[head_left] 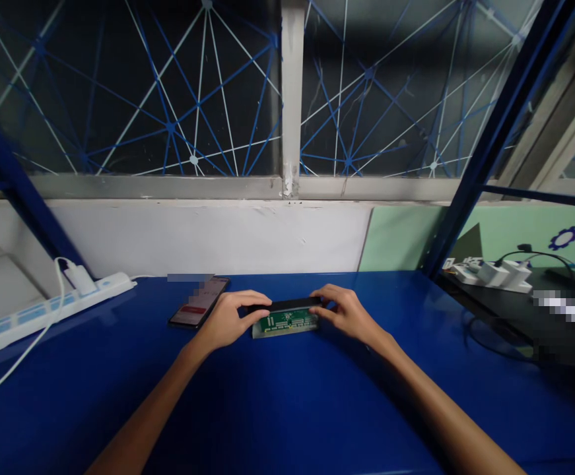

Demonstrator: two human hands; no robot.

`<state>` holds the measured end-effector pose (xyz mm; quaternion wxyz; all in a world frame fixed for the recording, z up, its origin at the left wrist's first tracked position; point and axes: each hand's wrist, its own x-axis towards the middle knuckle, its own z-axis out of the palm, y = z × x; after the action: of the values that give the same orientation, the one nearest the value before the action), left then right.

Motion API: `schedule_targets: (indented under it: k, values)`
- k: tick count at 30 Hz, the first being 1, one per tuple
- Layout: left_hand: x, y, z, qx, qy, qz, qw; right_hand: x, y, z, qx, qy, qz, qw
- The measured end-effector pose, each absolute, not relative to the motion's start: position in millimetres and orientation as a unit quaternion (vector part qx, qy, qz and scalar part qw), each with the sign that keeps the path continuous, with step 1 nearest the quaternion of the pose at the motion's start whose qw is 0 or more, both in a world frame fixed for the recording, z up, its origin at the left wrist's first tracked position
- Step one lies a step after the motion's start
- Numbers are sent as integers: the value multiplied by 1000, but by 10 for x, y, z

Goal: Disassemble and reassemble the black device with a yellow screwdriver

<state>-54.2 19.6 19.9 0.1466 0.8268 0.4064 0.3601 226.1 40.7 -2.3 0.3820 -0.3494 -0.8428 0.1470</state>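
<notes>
A small green circuit board (285, 321) with a black strip along its far edge rests on the blue table (287, 409). My left hand (228, 318) grips its left end, fingers curled over the black strip. My right hand (345, 311) pinches its right end, thumb below and fingers on top. Both forearms reach in from the bottom of the view.
A phone (199, 302) with a lit screen lies just left of my left hand. A white power strip (44, 310) with a plugged charger and cable sits at the far left. More white plugs (495, 272) and cables lie on a dark table at right. A wall and window stand behind.
</notes>
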Motion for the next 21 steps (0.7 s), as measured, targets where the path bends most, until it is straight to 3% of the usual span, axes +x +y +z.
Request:
schedule_targets:
  k: [17,21]
  values:
    - [-514,205,198,829,396,375,126,2245,451,-50,-374,-816,174,404]
    - [-506,212,186,828,398,378,118,2274,492,-87,-372,-785,264,420]
